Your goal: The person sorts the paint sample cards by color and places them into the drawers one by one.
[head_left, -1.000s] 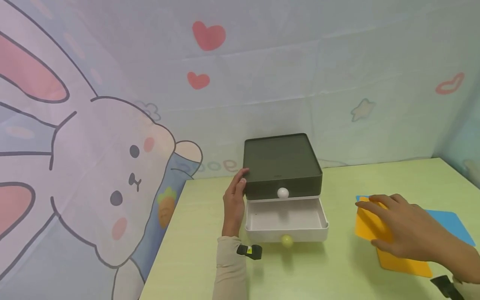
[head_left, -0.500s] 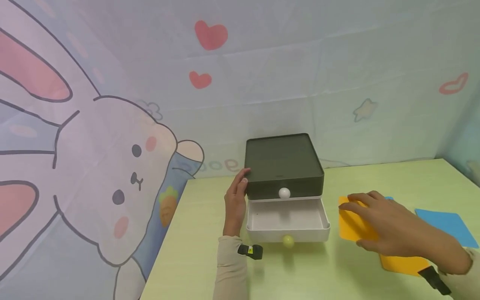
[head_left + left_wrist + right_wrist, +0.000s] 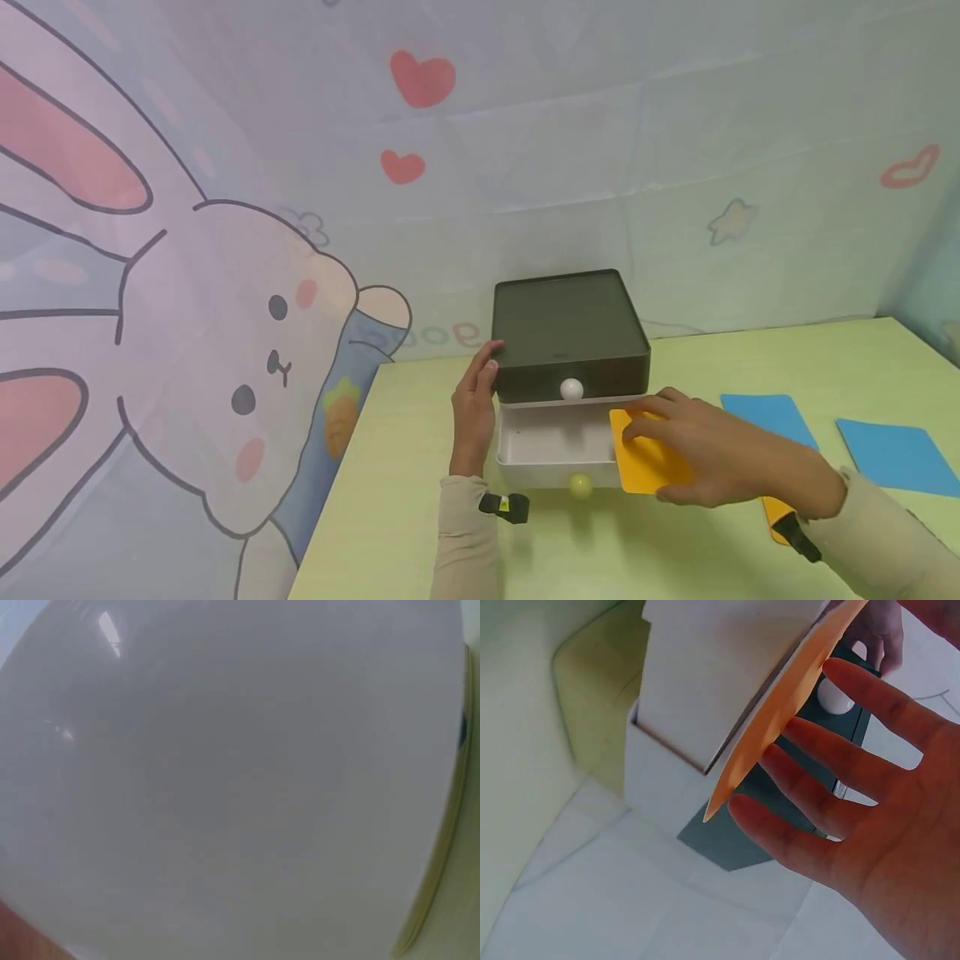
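A small drawer box (image 3: 566, 321) with a dark green top stands near the back of the table. Its lower white drawer (image 3: 555, 433) is pulled out, with a yellow-green knob (image 3: 581, 486) on its front. My left hand (image 3: 474, 417) lies against the box's left side, fingertips at the top edge. In my right hand (image 3: 705, 454) is a thin orange sheet (image 3: 637, 458) with rounded corners, held over the drawer's right end. The right wrist view shows the fingers (image 3: 840, 772) spread along one edge of the orange sheet (image 3: 769, 727). The left wrist view is mostly a blurred white surface.
Two blue sheets (image 3: 896, 457) lie on the table at the right. Another orange sheet (image 3: 776, 508) lies partly hidden under my right forearm. The green table (image 3: 390, 467) ends at the left beside a cloth printed with a rabbit (image 3: 225, 350). The cloth also hangs behind the box.
My right hand has carried the orange sheet leftward from the other sheets to the open drawer, uncovering a blue sheet. The left hand stays at the box's side.
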`<action>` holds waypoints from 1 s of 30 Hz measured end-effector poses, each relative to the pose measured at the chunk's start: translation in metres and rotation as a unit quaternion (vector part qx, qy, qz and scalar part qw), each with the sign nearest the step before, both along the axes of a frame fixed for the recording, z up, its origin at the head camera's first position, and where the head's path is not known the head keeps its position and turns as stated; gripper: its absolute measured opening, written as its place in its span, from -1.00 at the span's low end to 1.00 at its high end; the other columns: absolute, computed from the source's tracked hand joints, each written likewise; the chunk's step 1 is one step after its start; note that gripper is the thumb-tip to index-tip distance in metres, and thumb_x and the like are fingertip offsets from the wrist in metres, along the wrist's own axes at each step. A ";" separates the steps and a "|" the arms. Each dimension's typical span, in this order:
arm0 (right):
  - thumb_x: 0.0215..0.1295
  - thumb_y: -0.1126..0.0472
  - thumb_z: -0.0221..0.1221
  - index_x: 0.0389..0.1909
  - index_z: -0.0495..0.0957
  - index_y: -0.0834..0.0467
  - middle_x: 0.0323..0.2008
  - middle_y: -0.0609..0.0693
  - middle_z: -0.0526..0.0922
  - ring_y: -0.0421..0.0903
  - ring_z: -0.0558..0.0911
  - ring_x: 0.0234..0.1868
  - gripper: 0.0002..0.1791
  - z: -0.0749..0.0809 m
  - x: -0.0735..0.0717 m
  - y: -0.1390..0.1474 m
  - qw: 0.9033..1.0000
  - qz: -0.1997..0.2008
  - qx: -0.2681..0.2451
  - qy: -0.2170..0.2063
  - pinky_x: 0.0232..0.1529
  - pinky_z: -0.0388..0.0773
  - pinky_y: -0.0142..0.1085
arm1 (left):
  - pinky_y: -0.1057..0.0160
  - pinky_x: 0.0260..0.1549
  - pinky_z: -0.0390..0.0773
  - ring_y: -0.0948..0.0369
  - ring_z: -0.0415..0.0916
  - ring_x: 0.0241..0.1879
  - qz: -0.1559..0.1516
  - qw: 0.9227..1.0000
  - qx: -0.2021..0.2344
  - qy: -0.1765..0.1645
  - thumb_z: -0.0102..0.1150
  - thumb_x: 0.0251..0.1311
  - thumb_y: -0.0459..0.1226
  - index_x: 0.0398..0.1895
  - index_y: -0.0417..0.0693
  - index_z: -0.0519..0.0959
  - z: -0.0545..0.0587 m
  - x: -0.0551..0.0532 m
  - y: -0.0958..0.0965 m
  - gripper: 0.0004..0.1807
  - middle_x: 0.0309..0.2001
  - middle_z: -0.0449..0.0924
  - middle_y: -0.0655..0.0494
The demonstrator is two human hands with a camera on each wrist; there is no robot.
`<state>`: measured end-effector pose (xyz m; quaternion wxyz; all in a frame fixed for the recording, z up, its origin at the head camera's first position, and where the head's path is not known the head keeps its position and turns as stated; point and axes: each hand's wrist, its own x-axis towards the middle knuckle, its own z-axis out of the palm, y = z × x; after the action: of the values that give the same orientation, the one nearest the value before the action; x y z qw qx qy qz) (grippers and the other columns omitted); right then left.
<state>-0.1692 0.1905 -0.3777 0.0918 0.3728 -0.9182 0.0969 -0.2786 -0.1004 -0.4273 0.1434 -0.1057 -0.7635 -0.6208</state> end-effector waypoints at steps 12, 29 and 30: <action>-0.01 -0.04 0.46 -0.10 0.56 -0.07 0.25 0.01 0.55 -0.04 0.45 0.05 -0.56 0.004 -0.015 -0.031 0.999 0.026 0.006 -0.024 0.02 0.53 -0.08 | -0.05 0.36 0.43 0.14 0.37 0.44 0.003 1.000 0.004 0.004 -0.13 0.52 0.00 0.27 0.43 0.53 0.001 -0.001 0.002 -0.63 0.43 0.42 0.29; 0.02 -0.01 0.42 -0.04 0.63 0.02 0.23 0.04 0.60 0.00 0.51 0.02 -0.55 -0.001 -0.030 -0.047 0.999 0.030 0.008 -0.040 0.02 0.54 -0.08 | -0.09 0.34 0.44 0.11 0.39 0.42 0.007 1.000 0.012 0.005 -0.12 0.53 -0.01 0.27 0.37 0.55 0.001 0.000 0.001 -0.63 0.42 0.44 0.24; 0.02 -0.01 0.42 -0.04 0.63 0.02 0.23 0.03 0.61 0.00 0.51 0.02 -0.55 -0.002 -0.031 -0.047 0.999 0.031 0.006 -0.042 0.02 0.54 -0.08 | -0.09 0.35 0.44 0.11 0.39 0.42 0.008 1.000 0.013 0.004 -0.12 0.53 -0.01 0.27 0.37 0.56 0.001 0.000 0.001 -0.63 0.42 0.44 0.24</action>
<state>-0.1999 0.1434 -0.3792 0.0480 0.3972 -0.9099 0.1093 -0.2789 -0.0993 -0.4265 0.1523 -0.1005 -0.7558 -0.6289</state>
